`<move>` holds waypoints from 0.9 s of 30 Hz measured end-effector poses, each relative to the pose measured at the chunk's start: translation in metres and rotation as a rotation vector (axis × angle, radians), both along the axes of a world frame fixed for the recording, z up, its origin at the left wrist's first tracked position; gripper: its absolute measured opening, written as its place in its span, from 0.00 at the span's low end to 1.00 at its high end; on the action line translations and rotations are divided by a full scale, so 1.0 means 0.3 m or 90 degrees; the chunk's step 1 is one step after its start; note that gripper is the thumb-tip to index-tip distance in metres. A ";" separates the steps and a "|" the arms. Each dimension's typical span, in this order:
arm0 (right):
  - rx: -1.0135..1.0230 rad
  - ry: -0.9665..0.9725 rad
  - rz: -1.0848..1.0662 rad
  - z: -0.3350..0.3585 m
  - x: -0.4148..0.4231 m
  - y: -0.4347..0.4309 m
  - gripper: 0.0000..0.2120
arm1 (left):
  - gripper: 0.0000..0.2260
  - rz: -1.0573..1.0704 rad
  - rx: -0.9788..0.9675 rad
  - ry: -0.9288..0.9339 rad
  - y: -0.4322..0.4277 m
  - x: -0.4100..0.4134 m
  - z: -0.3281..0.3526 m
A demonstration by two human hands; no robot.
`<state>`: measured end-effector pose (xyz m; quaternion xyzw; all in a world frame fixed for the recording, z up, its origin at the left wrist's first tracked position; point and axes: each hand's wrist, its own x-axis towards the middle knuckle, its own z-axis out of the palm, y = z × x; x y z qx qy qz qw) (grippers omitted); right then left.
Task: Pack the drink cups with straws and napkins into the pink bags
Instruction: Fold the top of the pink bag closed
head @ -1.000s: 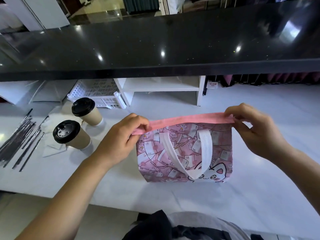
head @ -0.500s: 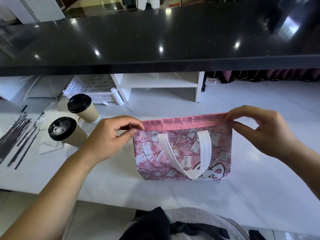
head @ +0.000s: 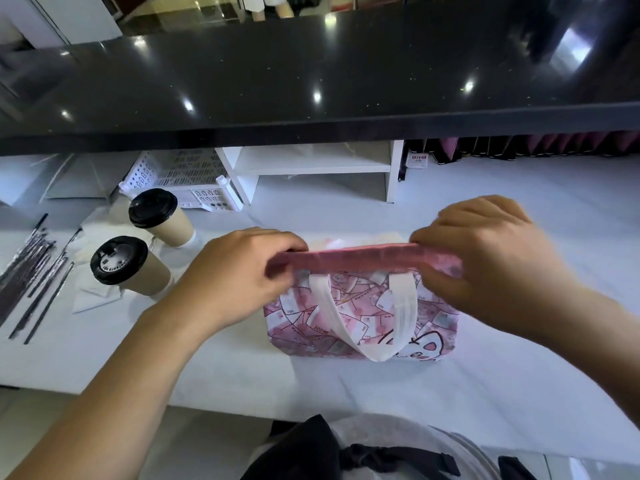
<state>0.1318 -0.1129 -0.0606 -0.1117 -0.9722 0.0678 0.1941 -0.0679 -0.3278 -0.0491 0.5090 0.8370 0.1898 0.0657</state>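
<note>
A pink printed bag with white handles stands on the white counter in front of me. My left hand pinches the left end of its pink top band, and my right hand pinches the right end. The rim is pulled slightly apart, with something pale showing inside. Two brown paper cups with black lids stand to the left: the nearer cup and the farther cup. Wrapped straws lie in a row at the far left. White napkins lie under and beside the cups.
A black raised counter overhangs the back. Beneath it stand a white perforated basket and a white shelf unit. Folded pink bags line the back right. The counter's front edge runs just before my body.
Both hands have moved closer together along the bag's top band and turned over it. The rim has started to part, and the bag sits a little lower and squatter.
</note>
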 end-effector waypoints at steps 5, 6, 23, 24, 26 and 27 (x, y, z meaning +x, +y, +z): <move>0.025 -0.040 0.054 -0.012 -0.133 -0.072 0.11 | 0.06 -0.049 -0.024 0.078 0.108 0.043 0.019; 0.030 -0.023 0.064 -0.021 -0.155 -0.082 0.09 | 0.06 -0.052 -0.024 0.083 0.123 0.051 0.016; -0.096 0.019 0.105 -0.040 0.025 0.159 0.10 | 0.10 -0.081 0.075 -0.109 0.014 -0.128 -0.020; -0.114 0.022 0.110 -0.050 0.040 0.172 0.13 | 0.11 -0.065 0.086 -0.119 0.003 -0.137 -0.020; -0.148 0.028 0.126 -0.070 0.062 0.187 0.16 | 0.13 -0.044 0.098 -0.148 -0.016 -0.147 -0.022; -0.159 0.031 0.134 -0.078 0.071 0.188 0.16 | 0.13 -0.038 0.103 -0.167 -0.023 -0.148 -0.026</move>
